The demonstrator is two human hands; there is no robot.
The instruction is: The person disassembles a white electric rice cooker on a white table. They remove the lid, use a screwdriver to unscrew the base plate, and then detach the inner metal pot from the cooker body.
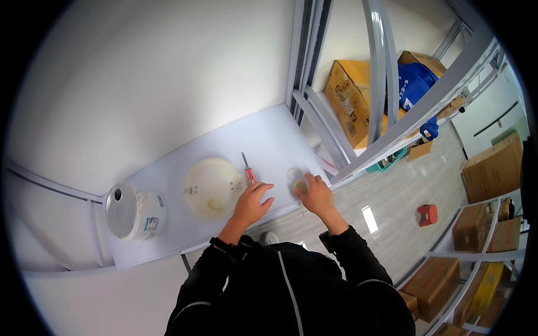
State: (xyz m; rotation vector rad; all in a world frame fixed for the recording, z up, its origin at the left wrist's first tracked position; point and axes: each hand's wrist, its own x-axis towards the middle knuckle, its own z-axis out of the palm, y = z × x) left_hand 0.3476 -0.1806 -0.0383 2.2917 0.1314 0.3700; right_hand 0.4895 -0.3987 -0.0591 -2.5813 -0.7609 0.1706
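Note:
My left hand is held over the front of the white table, fingers and thumb apart, with nothing visible in it. Just beyond its fingertips lies a screwdriver with a red handle, its shaft pointing away from me. At the table's right end, the thumb and fingers of my right hand close on a small round yellowish piece. A thin pale ring lies right behind that piece. To the left of the screwdriver rests a large cream-coloured round lid or dish with a small round yellowish part on it.
A white bucket with a dark hole in its top stands at the table's left end. Grey metal frame posts rise behind the right end. Beyond are a yellow carton, a blue bag, a red stool and shelves with cardboard boxes.

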